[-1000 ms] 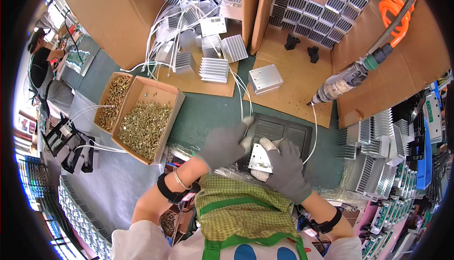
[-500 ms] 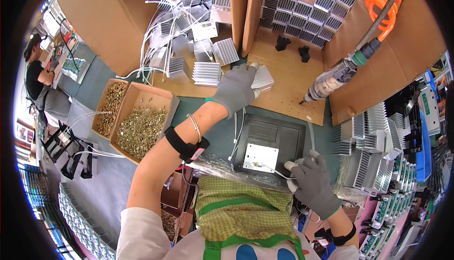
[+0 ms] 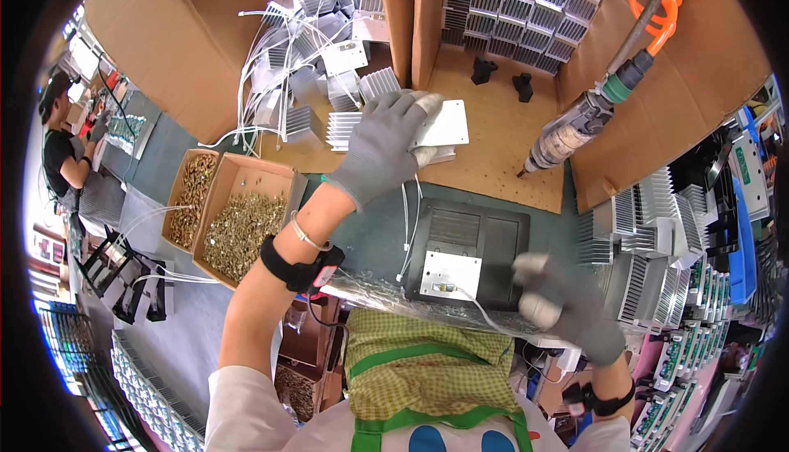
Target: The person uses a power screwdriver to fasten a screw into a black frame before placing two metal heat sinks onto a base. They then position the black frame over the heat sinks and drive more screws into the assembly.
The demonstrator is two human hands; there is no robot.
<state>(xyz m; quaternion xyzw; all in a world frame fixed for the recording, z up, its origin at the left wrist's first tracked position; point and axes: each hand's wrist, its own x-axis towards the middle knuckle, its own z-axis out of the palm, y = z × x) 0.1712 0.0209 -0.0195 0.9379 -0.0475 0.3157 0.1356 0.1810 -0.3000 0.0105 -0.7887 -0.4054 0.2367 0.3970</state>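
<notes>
My left hand (image 3: 386, 146) is closed on a heat sink (image 3: 445, 126), its flat, drilled metal face turned up, at the front of the cardboard-covered area. My right hand (image 3: 567, 304), gloved in grey, is smeared by motion beside the black fixture (image 3: 505, 230); its grip does not show clearly. Seated in that fixture is a flat metal plate (image 3: 450, 275) with a small part near its lower edge. From it a white cable (image 3: 486, 314) runs right, toward a spot under my right hand.
A power screwdriver (image 3: 567, 136) hangs at the right on an orange coiled hose. Two boxes of screws (image 3: 246, 230) stand on the left. Loose heat sinks (image 3: 320, 33) with white cables lie at the back; stacked ones (image 3: 526, 20) fill the back right. A co-worker (image 3: 66, 148) sits far left.
My left hand has drawn left and tipped up the heat sink, so its drilled face shows. My right hand has moved right, away from the cable's earlier position at its fingertips.
</notes>
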